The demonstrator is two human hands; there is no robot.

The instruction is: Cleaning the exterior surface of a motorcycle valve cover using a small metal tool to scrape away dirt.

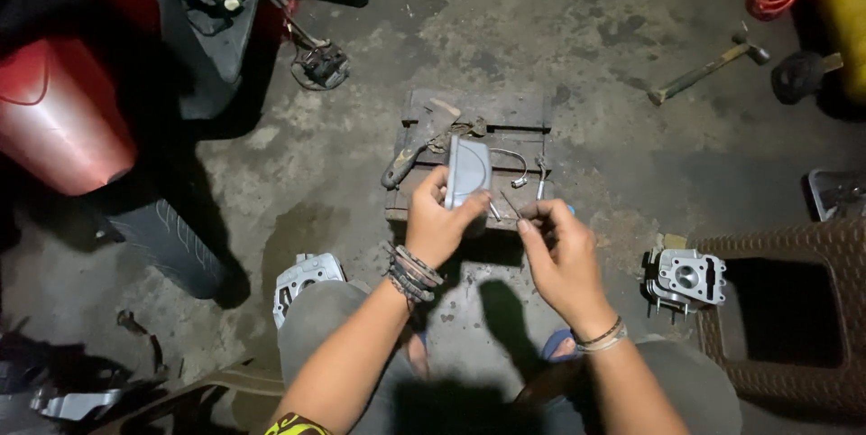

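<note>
A grey, rounded-rectangular cover (468, 171) is held upright over a wooden block (523, 115), clamped in the left hand (439, 223). A thin metal pin (511, 205) is pinched between the fingertips of the right hand (561, 250), just beside the cover.

Small grey flat case (468, 171) upright, thin pin (511, 206) beside.

left hand (439, 226): raised, fingers curling in a grip | right hand (561, 250): fingertips pinching together | forearms converging, wrists banded
</note>
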